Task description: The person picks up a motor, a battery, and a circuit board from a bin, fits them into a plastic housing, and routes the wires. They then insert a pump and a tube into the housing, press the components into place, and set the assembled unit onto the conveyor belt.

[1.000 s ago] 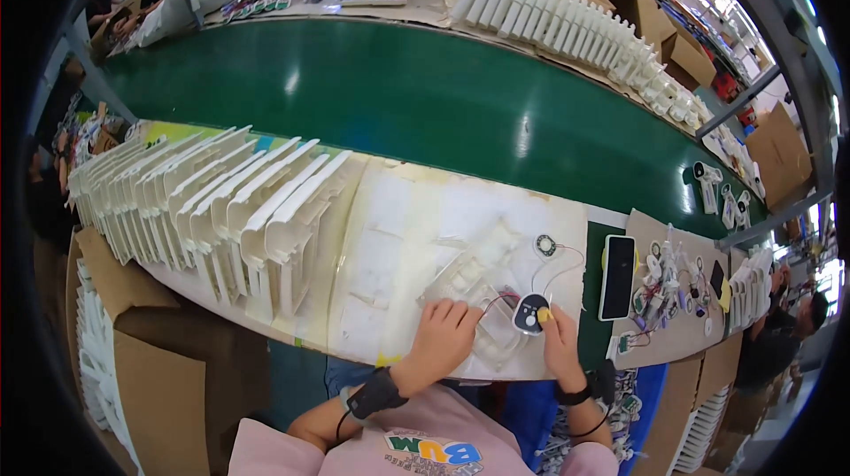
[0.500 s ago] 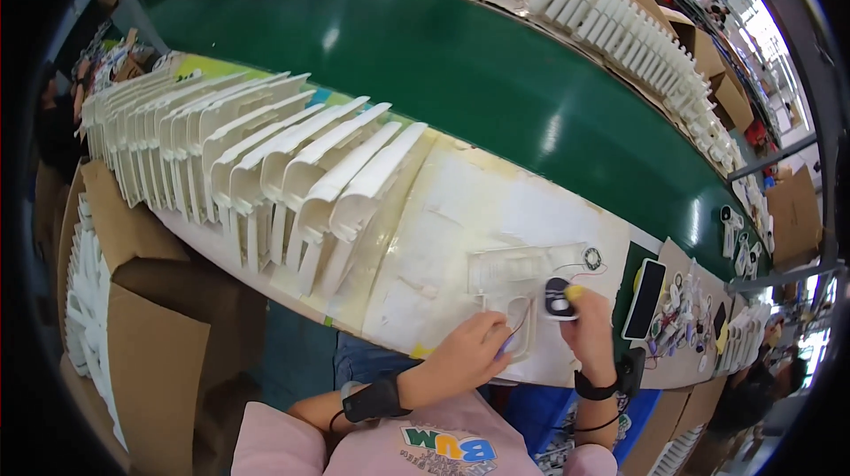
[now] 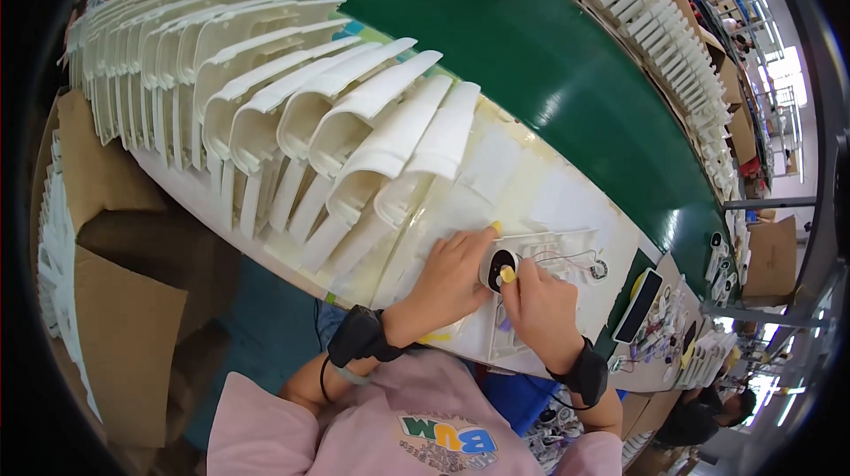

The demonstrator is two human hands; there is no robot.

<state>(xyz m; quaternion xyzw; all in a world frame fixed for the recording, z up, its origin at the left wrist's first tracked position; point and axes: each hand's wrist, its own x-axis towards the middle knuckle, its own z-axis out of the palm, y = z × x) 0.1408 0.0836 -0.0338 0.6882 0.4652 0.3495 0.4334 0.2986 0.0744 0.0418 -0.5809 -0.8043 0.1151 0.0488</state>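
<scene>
Over the white work sheet, my left hand (image 3: 452, 279) steadies a small oval part (image 3: 502, 262) with a white rim and a black face, its thumb side against the rim. My right hand (image 3: 544, 312) pinches a small yellow tab (image 3: 507, 274) at that black face. A yellow bit (image 3: 496, 227) shows by my left fingertips; I cannot tell what it is. Beneath both hands lies a white plastic housing (image 3: 580, 239), partly hidden. Thin wires run across it to a small round ring-shaped component (image 3: 599, 270). A purple bit (image 3: 505, 325) shows inside the housing.
White curved shells (image 3: 363, 166) stand in a long row at left. Below them is an open cardboard box (image 3: 133, 325). A phone (image 3: 637, 306) and small wired parts (image 3: 668, 321) lie at right. The green belt (image 3: 425, 7) runs beyond, with more white parts (image 3: 673, 60) across it.
My right hand has brought the oval part left and nearer to my left hand. My left hand has moved up from the housing to the part. The view has shifted.
</scene>
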